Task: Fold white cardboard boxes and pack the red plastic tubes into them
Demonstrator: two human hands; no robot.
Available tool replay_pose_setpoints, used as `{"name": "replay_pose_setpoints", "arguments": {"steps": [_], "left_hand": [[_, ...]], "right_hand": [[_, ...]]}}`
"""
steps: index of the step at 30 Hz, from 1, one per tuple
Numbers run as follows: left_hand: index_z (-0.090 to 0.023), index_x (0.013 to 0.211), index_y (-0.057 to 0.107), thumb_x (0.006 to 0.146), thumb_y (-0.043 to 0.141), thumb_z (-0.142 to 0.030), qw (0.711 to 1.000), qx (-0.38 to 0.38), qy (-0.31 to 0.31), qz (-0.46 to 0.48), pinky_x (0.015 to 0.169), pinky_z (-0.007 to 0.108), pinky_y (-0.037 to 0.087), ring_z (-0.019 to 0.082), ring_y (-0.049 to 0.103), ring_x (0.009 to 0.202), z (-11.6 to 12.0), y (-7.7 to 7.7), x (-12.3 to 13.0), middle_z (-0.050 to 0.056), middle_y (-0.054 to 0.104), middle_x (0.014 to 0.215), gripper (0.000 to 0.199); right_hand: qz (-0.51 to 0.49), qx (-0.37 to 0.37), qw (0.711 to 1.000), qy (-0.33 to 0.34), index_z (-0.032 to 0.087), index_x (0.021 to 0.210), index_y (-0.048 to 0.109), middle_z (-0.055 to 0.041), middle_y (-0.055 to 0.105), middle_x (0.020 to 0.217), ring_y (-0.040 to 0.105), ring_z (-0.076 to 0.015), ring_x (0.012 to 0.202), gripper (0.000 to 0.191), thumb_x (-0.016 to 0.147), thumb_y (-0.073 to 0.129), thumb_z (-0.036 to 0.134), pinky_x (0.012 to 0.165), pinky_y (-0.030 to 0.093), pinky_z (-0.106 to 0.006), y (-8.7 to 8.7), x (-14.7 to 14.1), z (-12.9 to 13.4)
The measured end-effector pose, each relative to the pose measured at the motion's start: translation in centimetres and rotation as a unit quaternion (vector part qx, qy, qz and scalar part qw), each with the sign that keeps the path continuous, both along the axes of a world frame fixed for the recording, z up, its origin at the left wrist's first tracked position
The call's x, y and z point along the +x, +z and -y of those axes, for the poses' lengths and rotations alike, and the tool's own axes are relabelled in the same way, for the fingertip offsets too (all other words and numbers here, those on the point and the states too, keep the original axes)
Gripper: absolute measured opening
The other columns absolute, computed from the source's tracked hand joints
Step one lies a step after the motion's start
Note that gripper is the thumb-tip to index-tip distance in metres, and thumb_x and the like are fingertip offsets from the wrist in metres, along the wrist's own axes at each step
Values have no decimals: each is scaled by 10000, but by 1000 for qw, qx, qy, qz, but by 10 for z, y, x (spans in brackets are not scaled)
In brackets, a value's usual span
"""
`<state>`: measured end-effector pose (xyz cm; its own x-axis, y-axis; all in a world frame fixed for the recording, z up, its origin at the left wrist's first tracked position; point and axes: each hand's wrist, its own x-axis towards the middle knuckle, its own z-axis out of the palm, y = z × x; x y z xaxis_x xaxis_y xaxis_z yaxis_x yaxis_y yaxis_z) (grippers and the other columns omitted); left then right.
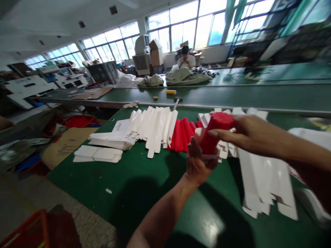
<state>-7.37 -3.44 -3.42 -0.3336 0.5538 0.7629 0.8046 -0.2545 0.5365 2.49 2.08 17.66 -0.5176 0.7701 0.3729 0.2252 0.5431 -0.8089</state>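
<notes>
**A red carton (214, 132) slants between two hands**

At the left of the green work table (144, 168), flat white card cartons (98, 154) lie stacked. Next comes a fanned row of folded white cartons (155, 129), then a tight fan of red ones (181, 136). Above these, the left hand (200, 160) cups the lower end of the red carton, fingers curled around the smooth card. The right hand (250, 134) comes in from the right and clamps the upper part. The carton's long axis runs up and rightward, its lower end nearer the left hand. Further right, long white cartons (263, 179) spread across the table.
</notes>
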Motion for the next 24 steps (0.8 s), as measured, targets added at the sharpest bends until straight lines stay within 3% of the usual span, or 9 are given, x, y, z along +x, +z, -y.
{"name": "replay_pose_setpoints", "arguments": {"steps": [3,5,6,8,10,12,15,20,24], "left_hand": [[-145,1501,132,835,622,-527,999,18,-8,-25,955,517,516,389,527,1256,3,0,-5,268,516,1357,911],[-154,1502,119,855,588,-543,998,41,-10,-44,935,485,530,367,551,1234,4,-1,-7,261,524,1338,888],[-145,1504,103,860,571,-562,997,52,-16,-54,919,469,540,361,560,1224,4,0,-8,269,516,1335,899],[-118,1503,77,857,564,-581,996,56,-37,-61,908,446,547,349,566,1215,2,2,-9,286,491,1340,933],[-109,1498,88,839,610,-558,997,41,-52,-44,926,441,538,333,571,1204,1,8,-9,279,496,1324,953],[-114,1493,117,820,657,-520,998,26,-58,-25,939,449,531,325,573,1194,1,14,-9,260,513,1297,953],[-123,1495,118,839,651,-461,996,7,-89,-25,961,455,518,314,540,1223,6,22,-12,240,494,1309,910],[-134,1501,196,891,546,-445,983,-53,-174,3,1062,454,438,303,420,1329,23,37,-22,209,386,1404,770],[-178,1460,356,972,389,-428,962,-70,-231,128,1090,405,407,249,464,1294,29,46,-24,144,460,1374,550]], "right_hand": [[151,39,987,46,211,593,678,31,581,456,463,-103,379,228,721,768,376,428,352,-256,-11,-2,12],[135,51,989,30,234,789,741,-25,720,727,640,-209,629,240,663,803,429,613,498,-327,-27,0,16],[118,41,992,24,243,931,747,-55,743,924,675,-275,818,397,607,836,455,751,524,-384,-38,3,16],[73,-27,996,36,253,1205,666,-82,646,1268,591,-358,1143,714,570,844,527,995,450,-480,-63,12,16],[-3,-132,990,50,276,1336,567,-52,526,1425,464,-342,1317,728,716,702,631,1119,333,-515,-91,20,18],[-88,-221,970,47,290,1352,548,-21,496,1454,370,-287,1397,609,864,507,652,1175,248,-509,-116,23,22],[-147,-262,953,37,271,1301,597,-23,527,1429,345,-252,1413,534,899,494,606,1209,180,-474,-138,17,29],[-182,-257,948,46,233,1191,667,-60,619,1315,496,-260,1290,428,895,554,521,1139,331,-435,-135,7,28],[-202,-216,955,9,202,1090,681,-50,691,1141,605,-243,1099,303,885,532,369,1011,436,-381,-132,-1,26]]}}
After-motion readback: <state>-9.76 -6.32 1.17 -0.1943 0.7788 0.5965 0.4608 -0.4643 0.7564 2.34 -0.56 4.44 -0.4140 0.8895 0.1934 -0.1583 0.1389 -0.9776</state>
